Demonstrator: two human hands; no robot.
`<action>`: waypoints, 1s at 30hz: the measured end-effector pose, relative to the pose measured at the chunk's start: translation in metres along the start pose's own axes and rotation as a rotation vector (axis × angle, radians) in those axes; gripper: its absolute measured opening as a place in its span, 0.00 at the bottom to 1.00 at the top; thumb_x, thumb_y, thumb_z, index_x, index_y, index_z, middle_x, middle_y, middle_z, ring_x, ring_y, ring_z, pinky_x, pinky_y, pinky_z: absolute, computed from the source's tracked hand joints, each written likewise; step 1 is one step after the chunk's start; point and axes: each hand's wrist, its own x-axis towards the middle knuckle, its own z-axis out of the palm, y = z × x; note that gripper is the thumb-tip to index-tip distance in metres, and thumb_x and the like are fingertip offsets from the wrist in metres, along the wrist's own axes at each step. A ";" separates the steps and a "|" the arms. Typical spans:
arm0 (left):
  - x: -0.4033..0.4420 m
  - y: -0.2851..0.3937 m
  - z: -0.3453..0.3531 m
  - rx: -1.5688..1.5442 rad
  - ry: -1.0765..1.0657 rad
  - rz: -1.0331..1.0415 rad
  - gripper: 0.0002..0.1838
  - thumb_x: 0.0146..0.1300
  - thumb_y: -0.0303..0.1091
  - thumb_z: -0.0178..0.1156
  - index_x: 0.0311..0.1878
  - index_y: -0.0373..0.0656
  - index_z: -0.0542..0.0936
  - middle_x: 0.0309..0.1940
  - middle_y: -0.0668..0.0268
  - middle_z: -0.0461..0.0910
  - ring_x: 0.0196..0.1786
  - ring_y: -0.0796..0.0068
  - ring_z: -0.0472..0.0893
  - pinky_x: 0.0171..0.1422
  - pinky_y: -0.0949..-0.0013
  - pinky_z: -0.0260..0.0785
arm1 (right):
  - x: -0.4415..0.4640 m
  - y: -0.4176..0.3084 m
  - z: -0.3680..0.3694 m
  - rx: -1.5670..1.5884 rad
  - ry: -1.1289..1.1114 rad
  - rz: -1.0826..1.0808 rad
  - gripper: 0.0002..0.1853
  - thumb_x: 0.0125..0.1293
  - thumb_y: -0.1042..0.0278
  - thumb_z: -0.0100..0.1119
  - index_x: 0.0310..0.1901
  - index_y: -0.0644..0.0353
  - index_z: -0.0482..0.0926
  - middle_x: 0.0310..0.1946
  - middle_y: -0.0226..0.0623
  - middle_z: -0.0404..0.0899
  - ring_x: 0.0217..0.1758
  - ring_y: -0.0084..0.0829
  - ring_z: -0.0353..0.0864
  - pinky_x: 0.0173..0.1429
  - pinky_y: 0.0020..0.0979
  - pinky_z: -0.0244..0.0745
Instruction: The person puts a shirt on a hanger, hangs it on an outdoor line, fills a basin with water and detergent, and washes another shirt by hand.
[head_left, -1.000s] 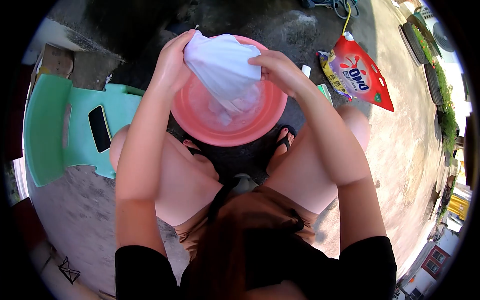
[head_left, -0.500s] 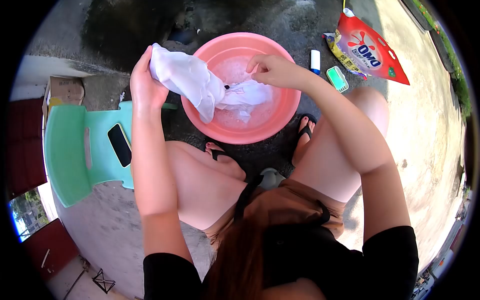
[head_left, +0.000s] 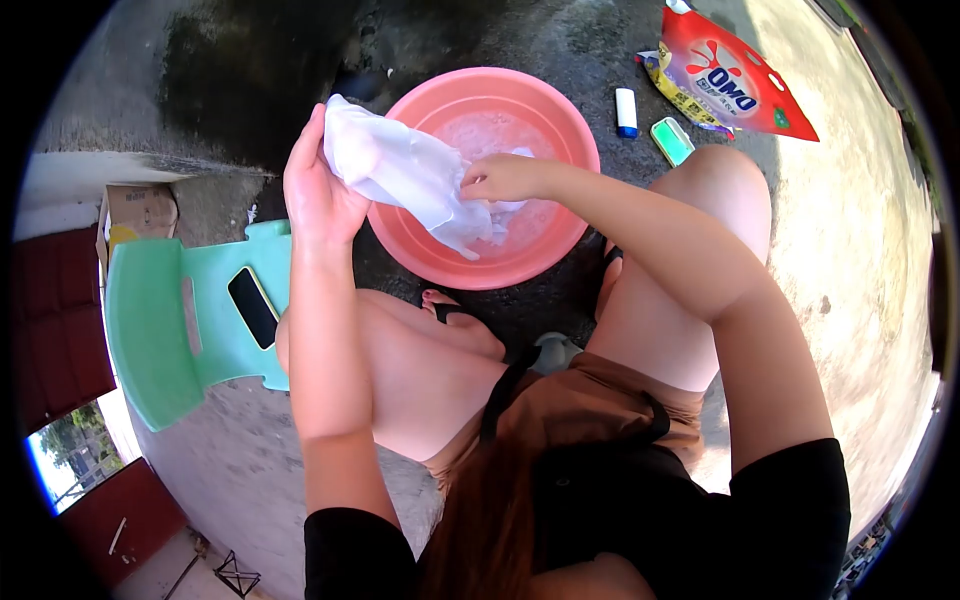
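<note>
A wet white cloth (head_left: 400,165) stretches from the upper left down into the pink basin (head_left: 430,262), its lower end among suds and water. My left hand (head_left: 325,190) grips its upper end beyond the basin's left rim, with some fingers hidden behind the fabric. Over the middle of the basin, my right hand (head_left: 505,178) has its fingers closed at the cloth's right side, pinching it. More white fabric (head_left: 508,208) lies in the soapy water beneath that hand.
A green plastic chair (head_left: 150,330) bearing a phone (head_left: 254,307) stands at left. To the right lie a red OMO detergent bag (head_left: 735,80), a white bottle with a blue cap (head_left: 626,112) and a green soap in a dish (head_left: 672,142). A cardboard box (head_left: 140,215) sits behind the chair.
My right hand has moved left and down from above the basin onto the cloth, its fingers now closed there. My left hand and the cloth have shifted slightly right as the view moved.
</note>
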 end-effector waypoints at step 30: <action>-0.008 0.025 -0.013 0.079 0.116 0.155 0.12 0.68 0.37 0.48 0.41 0.41 0.78 0.37 0.63 0.81 0.43 0.66 0.80 0.52 0.61 0.71 | 0.001 0.006 -0.019 -0.114 0.431 -0.061 0.18 0.63 0.58 0.51 0.41 0.66 0.80 0.32 0.46 0.81 0.36 0.38 0.79 0.46 0.38 0.71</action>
